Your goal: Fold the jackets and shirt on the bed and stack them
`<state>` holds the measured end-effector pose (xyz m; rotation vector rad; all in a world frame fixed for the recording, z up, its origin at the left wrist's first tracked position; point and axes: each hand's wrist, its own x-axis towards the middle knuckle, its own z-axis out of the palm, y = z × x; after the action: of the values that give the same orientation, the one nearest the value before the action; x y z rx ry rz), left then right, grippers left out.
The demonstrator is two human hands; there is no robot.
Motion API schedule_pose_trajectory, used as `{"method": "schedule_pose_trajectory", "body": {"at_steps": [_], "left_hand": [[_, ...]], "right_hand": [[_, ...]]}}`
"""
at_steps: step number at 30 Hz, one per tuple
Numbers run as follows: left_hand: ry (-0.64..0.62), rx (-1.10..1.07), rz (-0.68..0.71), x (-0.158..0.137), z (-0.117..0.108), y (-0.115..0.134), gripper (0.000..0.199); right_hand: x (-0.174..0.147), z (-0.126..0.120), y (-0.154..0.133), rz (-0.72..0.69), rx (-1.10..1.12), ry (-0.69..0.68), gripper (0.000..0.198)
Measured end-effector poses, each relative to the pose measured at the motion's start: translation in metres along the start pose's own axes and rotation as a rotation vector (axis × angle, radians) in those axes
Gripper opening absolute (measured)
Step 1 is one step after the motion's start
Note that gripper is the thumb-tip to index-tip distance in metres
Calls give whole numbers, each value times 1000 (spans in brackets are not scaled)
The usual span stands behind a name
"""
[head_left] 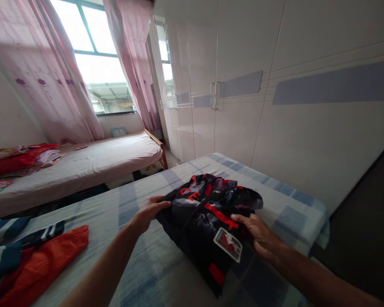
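A black zip-up jacket [195, 221] with red letters and a rectangular patch lies partly folded on the checked bed sheet [112, 230]. My left hand [150, 211] grips its left edge, thumb on top and fingers underneath. On the other side, my right hand [252, 232] pinches the jacket's right edge near the red lettering and the patch. The zip runs slantwise across the jacket, with its metal pull near the top. The fingertips of both hands are partly hidden by the cloth.
Orange cloth [57, 260] and striped blue-and-white clothing [9, 238] lie at the bed's left. A second bed [115, 153] with red bedding stands beneath the curtained window, a blue clock [118, 132] at its back. A white wardrobe [237, 136] borders the bed's far side.
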<state>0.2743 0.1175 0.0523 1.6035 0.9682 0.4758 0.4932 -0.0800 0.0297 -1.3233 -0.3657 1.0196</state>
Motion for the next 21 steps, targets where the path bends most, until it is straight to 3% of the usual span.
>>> {"method": "schedule_pose_trajectory", "body": {"at_steps": [2, 6, 9, 11, 13, 16, 18, 21], "left_hand": [[2, -111, 34, -23, 1, 11, 42], [49, -267, 94, -94, 2, 18, 46], [27, -137, 30, -143, -2, -3, 45], [20, 59, -50, -159, -11, -26, 46], [187, 287, -63, -161, -23, -45, 54], [484, 556, 101, -147, -29, -46, 59], [449, 692, 286, -137, -15, -31, 49], [196, 884, 560, -128, 22, -11, 43]], "right_hand": [[12, 10, -6, -67, -52, -3, 12], [24, 22, -11, -74, -98, -168, 23], [27, 20, -2, 5, -213, -325, 30], [33, 14, 4, -17, -339, -305, 38], [45, 7, 6, -122, -479, -152, 49], [71, 3, -4, -261, -689, -4, 57], [88, 4, -12, -234, -799, -59, 53], [108, 11, -21, -111, -867, -221, 32]]}}
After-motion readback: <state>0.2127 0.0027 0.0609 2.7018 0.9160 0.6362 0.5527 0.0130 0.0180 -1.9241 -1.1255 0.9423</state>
